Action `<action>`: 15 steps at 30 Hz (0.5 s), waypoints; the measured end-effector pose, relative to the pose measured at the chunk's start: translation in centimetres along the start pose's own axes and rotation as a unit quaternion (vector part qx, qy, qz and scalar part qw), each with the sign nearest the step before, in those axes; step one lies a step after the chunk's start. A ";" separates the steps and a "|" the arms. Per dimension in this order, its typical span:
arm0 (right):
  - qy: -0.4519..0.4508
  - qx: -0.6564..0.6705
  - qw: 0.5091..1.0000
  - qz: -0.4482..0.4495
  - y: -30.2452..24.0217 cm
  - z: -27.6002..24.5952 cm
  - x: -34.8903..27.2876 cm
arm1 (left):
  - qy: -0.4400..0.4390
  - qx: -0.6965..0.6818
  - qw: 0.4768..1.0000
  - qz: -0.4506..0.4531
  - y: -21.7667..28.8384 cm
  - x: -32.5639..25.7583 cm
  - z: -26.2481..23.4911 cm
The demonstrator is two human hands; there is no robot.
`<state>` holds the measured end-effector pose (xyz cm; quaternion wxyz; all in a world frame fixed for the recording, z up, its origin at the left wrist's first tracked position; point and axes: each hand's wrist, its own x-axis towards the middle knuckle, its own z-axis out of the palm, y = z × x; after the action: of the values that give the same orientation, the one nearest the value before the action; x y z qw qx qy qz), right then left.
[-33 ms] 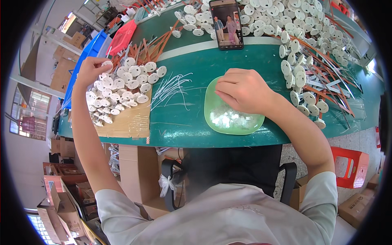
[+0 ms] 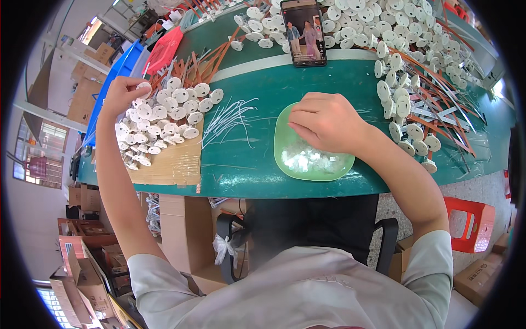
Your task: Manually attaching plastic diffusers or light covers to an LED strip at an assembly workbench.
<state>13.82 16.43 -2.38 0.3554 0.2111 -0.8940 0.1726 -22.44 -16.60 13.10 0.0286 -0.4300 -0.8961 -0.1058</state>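
My left hand (image 2: pixel 119 95) is at the far left of the table, thumb and fingers closed on the edge of a round white disc piece (image 2: pixel 143 88) at the top of a pile. Below and beside it lie many similar white discs (image 2: pixel 159 112) on a flat sheet of cardboard (image 2: pixel 183 164). Over the green bowl (image 2: pixel 278 151) hangs my right hand (image 2: pixel 329 122), fingers pinched together; anything between them is hidden. Small clear, shiny pieces (image 2: pixel 307 159) fill the bottom of the bowl. Thin white strands (image 2: pixel 227 122) lie loose between cardboard and bowl.
A phone (image 2: pixel 304 33) showing two people stands behind the bowl. More white discs (image 2: pixel 402 104) with brown and white strips (image 2: pixel 438 118) cover the right and back. A red basket (image 2: pixel 164 49) and a blue bin (image 2: pixel 118 71) stand at left; a red stool (image 2: pixel 469 225) is at right.
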 end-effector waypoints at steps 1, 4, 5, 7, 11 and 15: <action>-0.008 -0.002 1.000 0.002 -0.1 0.0 0.0 | -0.023 0.010 1.000 -0.013 0.0 0.2 -0.1; -0.021 -0.004 1.000 0.008 -0.1 -0.2 -0.1 | -0.052 0.046 0.997 -0.029 1.0 0.4 -0.2; -0.027 -0.004 1.000 0.011 0.0 -0.2 -0.1 | -0.058 0.072 0.995 -0.034 1.5 0.4 -0.1; -0.025 -0.005 1.000 0.010 0.0 -0.2 -0.1 | -0.047 0.050 0.997 -0.032 1.9 0.2 0.1; -0.028 -0.001 1.000 0.007 -0.1 -0.1 0.1 | -0.039 -0.010 0.999 -0.026 0.0 -0.1 0.1; -0.035 -0.006 0.999 0.012 0.1 -0.1 -0.2 | -0.051 -0.034 0.998 -0.006 1.5 -0.2 0.3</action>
<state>13.95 16.57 -2.50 0.3234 0.2042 -0.9093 0.1642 -21.13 -15.78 13.01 -0.0324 -0.4297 -0.8951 -0.1144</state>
